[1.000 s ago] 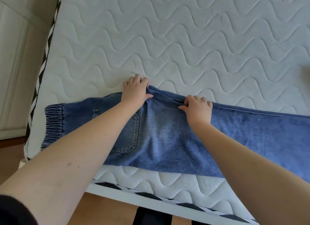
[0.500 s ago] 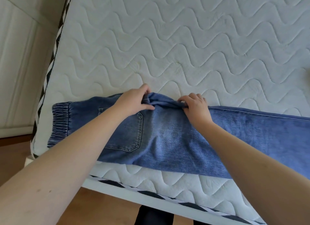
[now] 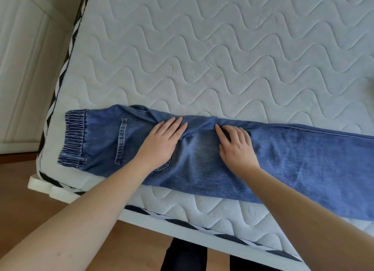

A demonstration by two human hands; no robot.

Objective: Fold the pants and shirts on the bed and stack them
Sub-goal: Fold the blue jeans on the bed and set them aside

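Under both flat palms: left hand point(image 3: 162, 143) and right hand point(image 3: 236, 147), fingers straight, gripping nothing, pressing jeans point(image 3: 202, 161) onto bed point(image 3: 202, 58), likely smoothing the tucked crotch.

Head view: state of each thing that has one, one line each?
jeans: folded lengthwise, leg over leg, lying flat along the near edge of the mattress, back pocket up.
elastic waistband: at the left end, near the mattress corner.
left hand: open, flat on the jeans by the back pocket.
right hand: open, palm down on the jeans, fingertips at a bunched ridge of cloth.
mattress: bare, quilted.
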